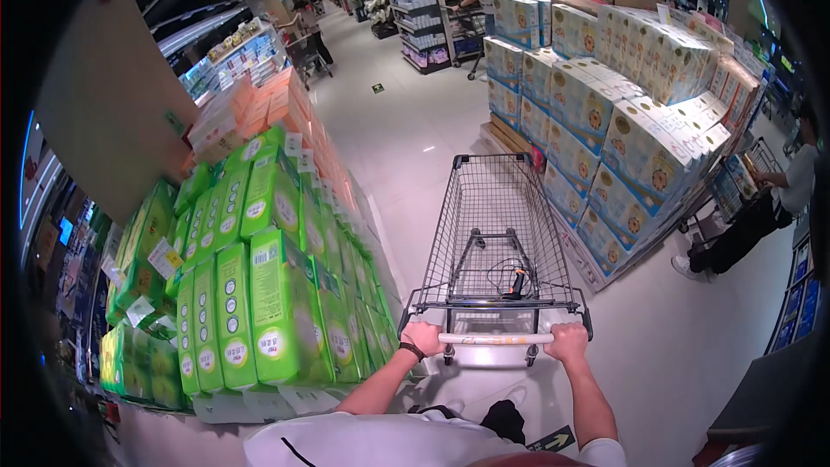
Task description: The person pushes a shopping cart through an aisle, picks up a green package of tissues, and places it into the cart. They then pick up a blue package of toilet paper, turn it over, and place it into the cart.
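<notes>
Both of my hands grip the pale handle bar (495, 339) of a wire shopping cart (497, 195) in front of me. My left hand (424, 339) is wrapped round the bar's left end, with a dark band on the wrist. Round the right end closes my right hand (568, 342). Inside the basket, near the handle, lies a small dark object with an orange part (518, 282) and a thin cable; its kind I cannot make out. The cart points ahead along the aisle.
Green plastic-wrapped packs (277, 303) are stacked close on the left, with orange packs (281, 108) behind. White-and-blue cartons (596, 121) on a pallet flank the cart's right. A person (778, 186) stands at right; others with carts are farther up the pale floor (402, 134).
</notes>
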Tool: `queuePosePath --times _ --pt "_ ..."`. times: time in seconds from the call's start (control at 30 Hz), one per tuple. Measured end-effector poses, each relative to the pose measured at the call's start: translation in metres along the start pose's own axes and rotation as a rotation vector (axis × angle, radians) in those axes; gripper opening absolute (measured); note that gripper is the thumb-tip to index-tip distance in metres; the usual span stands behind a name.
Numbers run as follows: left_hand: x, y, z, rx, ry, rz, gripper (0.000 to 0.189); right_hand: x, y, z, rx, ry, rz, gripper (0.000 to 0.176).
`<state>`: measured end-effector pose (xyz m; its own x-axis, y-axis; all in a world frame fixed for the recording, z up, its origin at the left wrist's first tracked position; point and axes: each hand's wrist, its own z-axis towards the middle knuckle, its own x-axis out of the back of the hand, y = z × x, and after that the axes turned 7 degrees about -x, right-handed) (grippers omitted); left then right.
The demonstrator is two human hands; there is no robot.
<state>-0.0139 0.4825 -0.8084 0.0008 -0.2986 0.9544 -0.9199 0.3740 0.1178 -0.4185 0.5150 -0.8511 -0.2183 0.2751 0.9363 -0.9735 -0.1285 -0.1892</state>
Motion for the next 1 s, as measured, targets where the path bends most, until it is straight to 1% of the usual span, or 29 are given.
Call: queuePosePath --times 0.13,0.17,0.23,0.3,0.4,0.53,0.63,0.77,0.83,1.0 --pt "0.002 -0.011 0.034 0.076 0.021 0.048 0.033 -0.024 0.014 0.047 0.045 0.016 0.075 0.014" --pt "0.015 -0.006 0.038 0.11 0.007 0.038 0.031 -0.02 0.016 0.06 0.065 0.011 0.102 0.014" --pt "0.014 -0.016 0.054 0.102 0.06 0.057 0.031 -0.028 0.018 0.087 0.085 0.015 0.124 0.011" --pt "0.017 -0.026 0.069 0.13 0.053 0.057 0.031 -0.036 0.018 0.114 0.115 0.027 0.139 0.011" --pt "0.021 -0.035 0.086 0.181 0.056 0.043 0.031 -0.043 0.019 0.156 0.162 -0.021 0.131 0.011" --pt "0.028 -0.066 0.122 0.223 0.106 0.052 0.031 -0.073 0.016 0.22 0.215 -0.038 0.135 0.013" --pt "0.044 -0.089 0.148 0.275 0.096 0.059 0.031 -0.089 0.004 0.272 0.226 -0.044 0.123 0.014" --pt "0.054 -0.141 0.196 0.332 0.091 0.048 0.03 -0.12 -0.018 0.349 0.256 -0.092 0.089 0.014" --pt "0.063 -0.166 0.215 0.332 0.157 0.011 0.031 -0.134 -0.03 0.388 0.272 -0.078 0.078 0.015" --pt "0.079 -0.21 0.256 0.389 0.106 -0.018 0.03 -0.157 -0.052 0.458 0.313 -0.164 0.057 0.016"
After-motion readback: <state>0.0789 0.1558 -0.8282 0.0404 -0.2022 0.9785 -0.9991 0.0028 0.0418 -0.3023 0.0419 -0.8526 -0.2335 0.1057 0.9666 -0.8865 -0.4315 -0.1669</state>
